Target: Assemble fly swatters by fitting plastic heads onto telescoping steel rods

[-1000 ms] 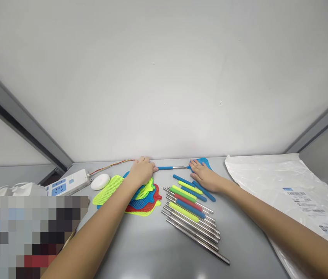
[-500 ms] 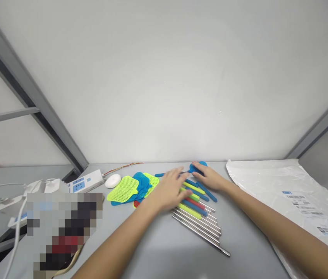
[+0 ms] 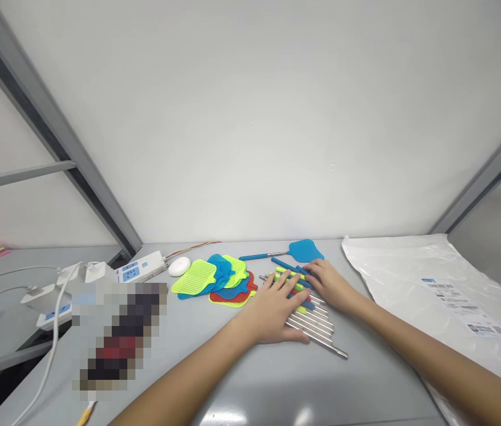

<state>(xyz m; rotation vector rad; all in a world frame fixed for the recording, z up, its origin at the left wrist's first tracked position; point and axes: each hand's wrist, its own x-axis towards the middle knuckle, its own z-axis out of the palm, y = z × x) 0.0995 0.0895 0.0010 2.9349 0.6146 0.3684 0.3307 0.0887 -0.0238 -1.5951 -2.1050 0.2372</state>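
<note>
My left hand (image 3: pixel 277 310) lies with spread fingers over the steel rods (image 3: pixel 321 339) and the coloured handles, holding nothing. Under and around its fingers show a yellow-green handle (image 3: pixel 286 273) and blue and red ones, partly hidden. My right hand (image 3: pixel 332 285) is at the right ends of the blue handles (image 3: pixel 280 264), touching them, its fingers slightly bent and apart. Behind both hands lies an assembled blue fly swatter (image 3: pixel 306 251) with a blue grip. To the left, loose fly swatter heads (image 3: pixel 194 277) in yellow-green, blue and red overlap in a pile.
A large white plastic mailing bag (image 3: pixel 392 266) covers the table's right side. At left are a power strip (image 3: pixel 144 268) with cables, a round white object (image 3: pixel 180 266) and a pixelated dark item (image 3: pixel 121 331). A white wall stands behind the table.
My right hand has left the blue fly swatter at the back and come forward to the handles. My left hand has shifted nearer and right, uncovering more swatter heads. The view has turned slightly.
</note>
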